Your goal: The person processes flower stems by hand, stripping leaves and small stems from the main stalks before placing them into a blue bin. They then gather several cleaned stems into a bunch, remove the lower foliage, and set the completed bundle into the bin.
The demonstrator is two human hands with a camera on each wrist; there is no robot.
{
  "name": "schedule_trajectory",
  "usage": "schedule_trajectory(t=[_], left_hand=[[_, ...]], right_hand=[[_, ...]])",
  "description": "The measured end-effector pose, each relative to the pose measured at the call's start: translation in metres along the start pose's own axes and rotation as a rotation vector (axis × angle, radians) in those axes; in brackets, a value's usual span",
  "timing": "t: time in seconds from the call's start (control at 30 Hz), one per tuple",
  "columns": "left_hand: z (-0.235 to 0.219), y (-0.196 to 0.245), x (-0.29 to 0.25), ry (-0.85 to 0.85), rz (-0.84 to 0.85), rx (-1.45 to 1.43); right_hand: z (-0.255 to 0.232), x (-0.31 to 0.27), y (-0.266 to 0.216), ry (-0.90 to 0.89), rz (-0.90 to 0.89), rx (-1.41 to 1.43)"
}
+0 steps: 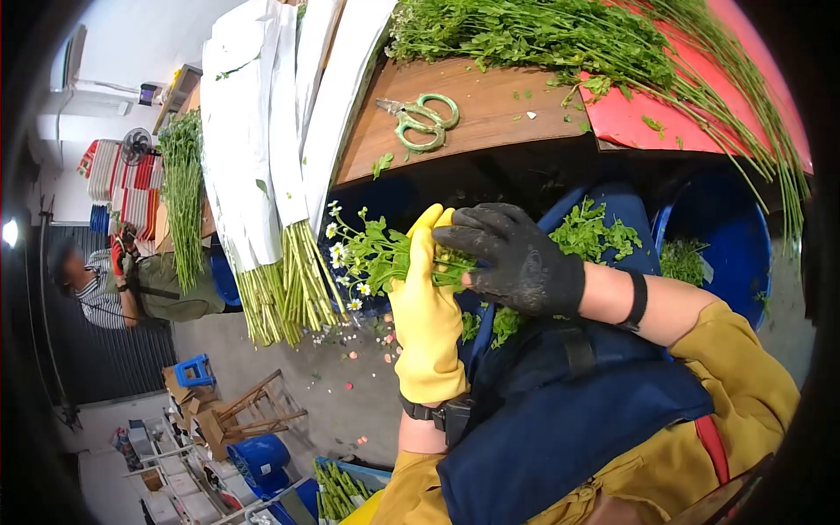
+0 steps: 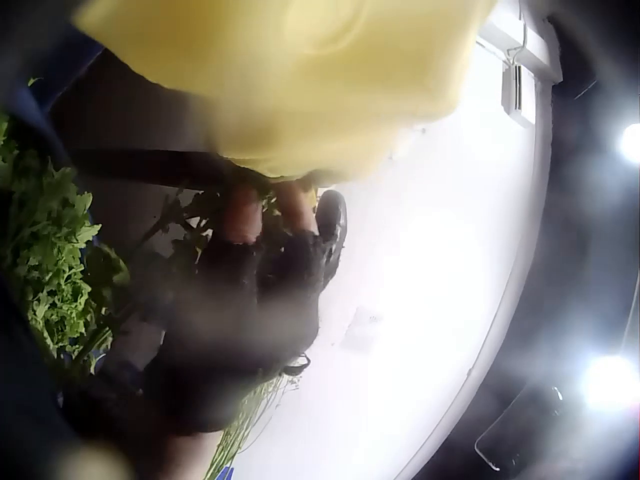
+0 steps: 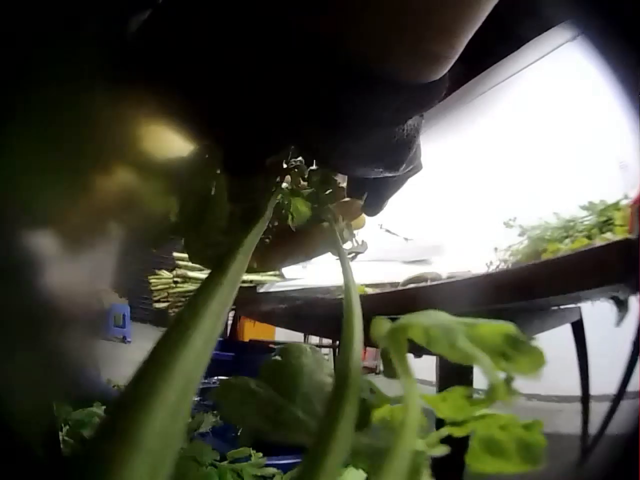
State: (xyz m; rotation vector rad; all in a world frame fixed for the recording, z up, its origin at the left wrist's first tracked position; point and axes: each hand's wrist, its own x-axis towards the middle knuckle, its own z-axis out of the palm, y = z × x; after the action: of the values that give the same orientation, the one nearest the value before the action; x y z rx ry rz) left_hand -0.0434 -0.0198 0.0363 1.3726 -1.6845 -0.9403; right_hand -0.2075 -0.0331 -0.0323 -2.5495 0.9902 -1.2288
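Note:
In the head view, the left hand in a yellow glove grips a leafy bunch with small white flowers; the blossoms point left. The right hand, in a black glove with bare fingertips, has its fingers curled on the same bunch's stems, touching the yellow glove. Stems run close to the camera in the right wrist view, under the dark glove. In the left wrist view the yellow glove fills the top, with the black glove below it. Partly hidden stems lie between both hands.
Green-handled scissors lie on the wooden table. White-wrapped bundles overhang its left edge; loose greens lie at the back beside a red sheet. Leaves rest near the lap, and a blue bucket stands right. Another person is far left.

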Motion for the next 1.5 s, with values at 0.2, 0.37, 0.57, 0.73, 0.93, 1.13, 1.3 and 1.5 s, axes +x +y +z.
schedule_trajectory(t=[0.2,0.37,0.57,0.73,0.93,1.13,1.3,1.5], left_hand=[[-0.013,-0.028,-0.002,0.041,-0.100,-0.345],[-0.002,-0.027,-0.003,0.025,-0.122,-0.375],[0.000,-0.022,-0.005,0.066,-0.259,-0.528],[-0.009,-0.031,-0.006,0.135,-0.303,-0.532],[0.003,-0.019,-0.008,0.090,-0.259,-0.411],[0.010,-0.017,-0.010,0.083,-0.184,-0.361],[-0.002,-0.025,-0.008,0.176,-0.218,-1.023],[0.008,-0.012,-0.005,0.392,-0.301,-1.244]], right_hand=[[-0.029,-0.048,0.013,-0.112,-0.053,0.106],[-0.032,-0.039,-0.005,-0.154,0.022,0.039],[-0.027,-0.022,-0.002,-0.230,-0.131,0.003],[-0.066,-0.058,0.014,-0.521,-0.026,0.093],[-0.055,-0.052,0.015,-0.100,0.250,0.214],[-0.011,-0.029,0.004,-0.009,0.079,0.150],[-0.045,-0.045,0.011,-0.168,0.030,0.367],[-0.047,-0.033,0.015,-0.178,0.564,0.701]])
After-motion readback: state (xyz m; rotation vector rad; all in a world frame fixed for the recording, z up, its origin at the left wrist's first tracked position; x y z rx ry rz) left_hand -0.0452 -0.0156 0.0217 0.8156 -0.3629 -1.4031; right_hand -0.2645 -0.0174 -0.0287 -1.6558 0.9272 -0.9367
